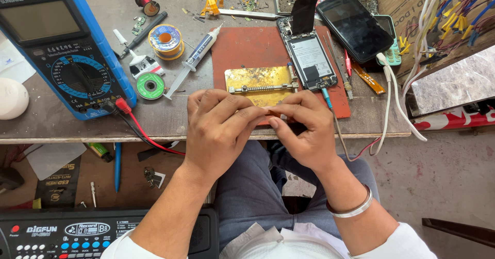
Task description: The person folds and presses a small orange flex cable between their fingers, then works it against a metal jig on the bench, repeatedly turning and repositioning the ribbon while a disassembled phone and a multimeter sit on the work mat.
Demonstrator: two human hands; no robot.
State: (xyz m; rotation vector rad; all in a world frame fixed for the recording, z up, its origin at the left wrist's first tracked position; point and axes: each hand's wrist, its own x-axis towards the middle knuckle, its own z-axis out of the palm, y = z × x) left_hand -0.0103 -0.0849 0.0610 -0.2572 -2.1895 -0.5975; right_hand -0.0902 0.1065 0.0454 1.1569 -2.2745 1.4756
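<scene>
My left hand (219, 127) and my right hand (304, 130) meet at the front edge of the workbench (62, 125), fingertips pinched together on a small orange-brown strip (276, 113) that is mostly hidden between them. Just beyond my fingers lies a gold metal holder plate (260, 81) on a red-brown work mat (247, 47). An opened phone (308, 58) with its back removed lies on the mat's right side, a thin cable running from its lower end past my right hand. My right wrist wears a metal bangle.
A blue multimeter (67, 47) with red and black leads sits at left. A syringe (193, 60), solder spool (165, 39), green wick reel (150, 86), tweezers, another black phone (356, 24) and white cables (386, 94) lie around. A keyboard (77, 233) sits below left.
</scene>
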